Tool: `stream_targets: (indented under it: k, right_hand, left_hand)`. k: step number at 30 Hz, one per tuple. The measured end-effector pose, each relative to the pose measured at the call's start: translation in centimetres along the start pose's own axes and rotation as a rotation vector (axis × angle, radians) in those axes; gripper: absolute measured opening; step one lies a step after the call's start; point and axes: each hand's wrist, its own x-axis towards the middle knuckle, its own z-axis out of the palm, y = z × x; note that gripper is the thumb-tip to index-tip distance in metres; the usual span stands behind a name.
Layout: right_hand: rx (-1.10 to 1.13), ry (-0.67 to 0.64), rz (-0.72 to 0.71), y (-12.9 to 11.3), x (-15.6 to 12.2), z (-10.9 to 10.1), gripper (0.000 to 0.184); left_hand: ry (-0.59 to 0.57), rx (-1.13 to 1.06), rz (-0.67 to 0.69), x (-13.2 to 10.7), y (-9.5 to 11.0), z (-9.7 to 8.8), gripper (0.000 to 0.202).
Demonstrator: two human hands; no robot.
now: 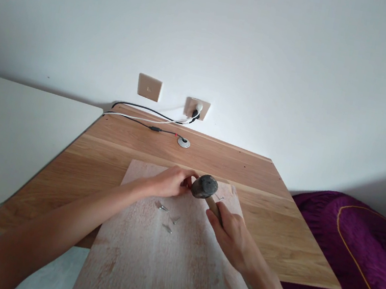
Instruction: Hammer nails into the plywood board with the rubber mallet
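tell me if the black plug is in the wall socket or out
In: the black plug sits against the wall socket, and its black cable runs off from there.

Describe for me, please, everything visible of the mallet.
The mallet has a thick, dark grey head, rubber-like and scuffed, on a tan handle that looks wooden. The right hand grips the handle, which slants up and leftward in view. The head appears beside the left hand, over the pale board; contact there is unclear.
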Motion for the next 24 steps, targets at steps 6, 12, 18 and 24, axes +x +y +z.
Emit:
stream_targets:
  k: [6, 12, 18, 24]
  right_hand:
    - [-0.009, -0.010, -0.011, -0.07, -0.15, -0.05, 0.027]
    - [0.022, 0.004, -0.010, 0.29, -0.32, 0.18, 0.028]
    - [0.017, -0.031, 0.007, 0.28, -0.32, 0.06, 0.028]
    - [-0.011, -0.010, -0.029, 0.53, -0.39, 0.39, 0.029]
  left_hand:
    - [0.034, 0.048, 0.026, -0.04, -0.42, 0.03, 0.035]
    - [0.019, -0.004, -0.008, -0.08, -0.46, 0.25, 0.048]
    - [0.024, 0.009, 0.013, -0.03, -0.68, 0.34, 0.050]
    - [0.051, 0.028, 0.028, -0.08, -0.64, 0.12, 0.042]
